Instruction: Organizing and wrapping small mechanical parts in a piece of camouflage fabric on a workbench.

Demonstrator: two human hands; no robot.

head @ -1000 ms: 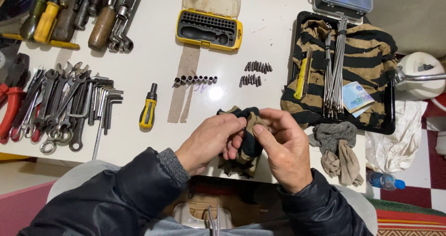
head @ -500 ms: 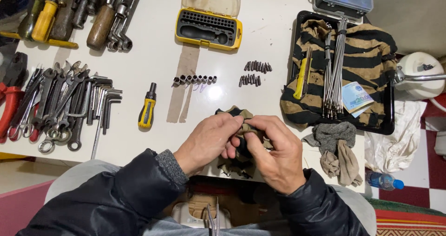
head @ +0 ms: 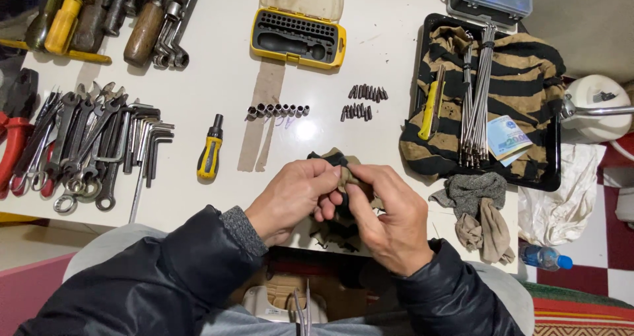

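Centrally, at the near edge of the white table [head: 198, 19], both hands close on a small black-and-tan cloth [head: 335, 159]. Left hand [head: 294, 197]: thumb and fingers pinched narrowly on the cloth's left side. Right hand [head: 389, 220]: fingers curled over the cloth from the right, thumb and forefinger pinching its upper fold; the two hands touch each other over the cloth. What the cloth may wrap cannot be told, since the fingers cover most of it. Both forearms wear dark jacket sleeves [head: 165, 283].

Beyond the hands, in the middle of the table: a row of small metal sockets [head: 277, 110], and to its right a cluster of dark screwdriver bits [head: 363, 101]. Left of the hands lies a short yellow-and-black screwdriver [head: 210, 149], well apart from them. Further left, a fanned group of spanners and hex keys [head: 99, 144], with red-handled pliers [head: 13, 148] at the picture's edge. At the far side stands an open yellow bit case [head: 298, 32], lid raised; to its left, a heap of larger tools with wooden and yellow handles [head: 119, 15].

To the right, a black tray [head: 553, 171] holds a striped tan-and-black cloth [head: 522, 78], a bundle of long thin metal rods [head: 477, 91] and a yellow-handled tool [head: 430, 105]. Just below the tray lie grey and beige rags [head: 479, 210]. A small plastic bottle with a blue cap [head: 545, 257] lies lower right.
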